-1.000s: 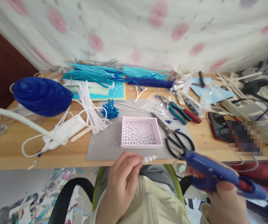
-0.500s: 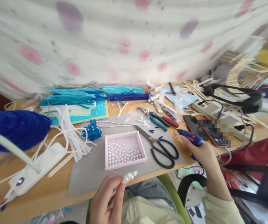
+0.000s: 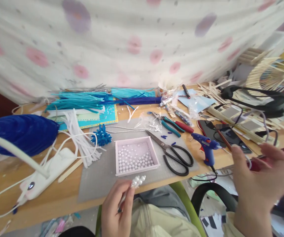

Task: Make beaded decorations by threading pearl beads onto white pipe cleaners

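Observation:
My left hand (image 3: 118,205) pinches a small cluster of white pearl beads (image 3: 138,181) at the table's front edge, with a thin stem partly hidden in the fingers. My right hand (image 3: 263,177) is raised at the right, fingers apart, holding nothing. Left of it, a blue hot glue gun (image 3: 207,149) rests on the table, nozzle toward the left and cord hanging over the edge. A pale pink tray (image 3: 117,161) of loose pearl beads sits just beyond my left hand. Black-handled scissors (image 3: 178,158) lie open to the tray's right.
Pliers (image 3: 173,125), a blue tinsel-like flower (image 3: 101,135) and a bead string (image 3: 129,129) lie behind the tray. Pipe cleaners (image 3: 80,102) are heaped at the back. A white lamp base (image 3: 48,174) stands left; phones (image 3: 233,138) and a power strip (image 3: 238,123) lie right.
My right hand has set the glue gun down on the table's right side, let it go and drawn back to the right. My left hand keeps its pinch on the bead cluster. The view has swung right.

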Motion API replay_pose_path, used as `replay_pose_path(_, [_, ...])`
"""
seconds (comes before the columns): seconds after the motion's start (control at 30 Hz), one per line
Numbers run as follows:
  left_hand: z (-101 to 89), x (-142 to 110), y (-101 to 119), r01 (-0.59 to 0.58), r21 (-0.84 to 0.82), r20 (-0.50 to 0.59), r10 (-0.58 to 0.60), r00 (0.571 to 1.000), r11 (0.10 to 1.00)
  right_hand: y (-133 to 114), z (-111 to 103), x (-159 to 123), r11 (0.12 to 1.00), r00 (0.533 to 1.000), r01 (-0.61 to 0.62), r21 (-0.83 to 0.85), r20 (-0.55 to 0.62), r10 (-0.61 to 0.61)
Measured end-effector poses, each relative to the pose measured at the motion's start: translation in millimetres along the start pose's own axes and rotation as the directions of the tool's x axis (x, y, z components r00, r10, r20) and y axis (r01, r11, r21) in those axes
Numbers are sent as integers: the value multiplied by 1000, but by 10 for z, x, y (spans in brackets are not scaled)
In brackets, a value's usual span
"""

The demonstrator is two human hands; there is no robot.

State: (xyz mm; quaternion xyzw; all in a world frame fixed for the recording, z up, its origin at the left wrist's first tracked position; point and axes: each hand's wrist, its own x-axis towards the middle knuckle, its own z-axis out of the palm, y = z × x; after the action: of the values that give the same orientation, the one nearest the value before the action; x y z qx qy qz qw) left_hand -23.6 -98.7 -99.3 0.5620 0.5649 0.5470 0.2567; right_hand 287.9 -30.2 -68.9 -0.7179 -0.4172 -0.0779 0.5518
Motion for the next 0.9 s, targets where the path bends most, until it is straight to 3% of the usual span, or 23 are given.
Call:
replay_pose_path(0.07, [-16,-2,-25,6,1,5,-6,1000,1000,-259,39,-89,986,996,65,151,-63,-56])
replay_pose_path(0.13, [-37,13,-39,13,-5,16,-12,1000,1000,-487,162,-174,942,968,187,280,114,-226])
replay_pose_path(0.17, [-49,27,-42,9,-8,22,-9,1000,1000,-580,252,-213,906,906,270,326,233,-354])
replay_pose_path(0.23, [-76,63,-42,-20,-16,50,21,999,1000,-733,472,-282,805,679,443,395,439,-589])
replay_pose_path(0.3, [-99,95,-39,-50,-27,79,52,996,998,-862,714,-350,690,404,563,455,577,-710])
replay_pose_path(0.37, [-111,109,-38,-50,-44,80,53,995,998,-977,938,-425,605,136,675,422,734,-665])
replay_pose_path(0.4, [-112,107,-38,-35,-53,70,38,997,998,-1028,1031,-465,561,31,734,384,805,-593])
replay_pose_path(0.43, [-110,101,-39,-14,-62,57,18,998,998,-1073,1109,-504,521,-34,779,350,853,-521])
replay_pose_path(0.5, [-101,83,-42,27,-74,41,-24,999,997,-1140,1216,-576,468,-81,830,303,896,-436])
replay_pose_path(0.63, [-83,58,-50,99,-82,28,-97,995,992,-1198,1288,-669,448,-54,858,249,913,-405])
replay_pose_path(0.9, [-67,60,-36,149,-132,33,-146,989,980,-1209,1302,-696,449,-44,860,243,911,-409])
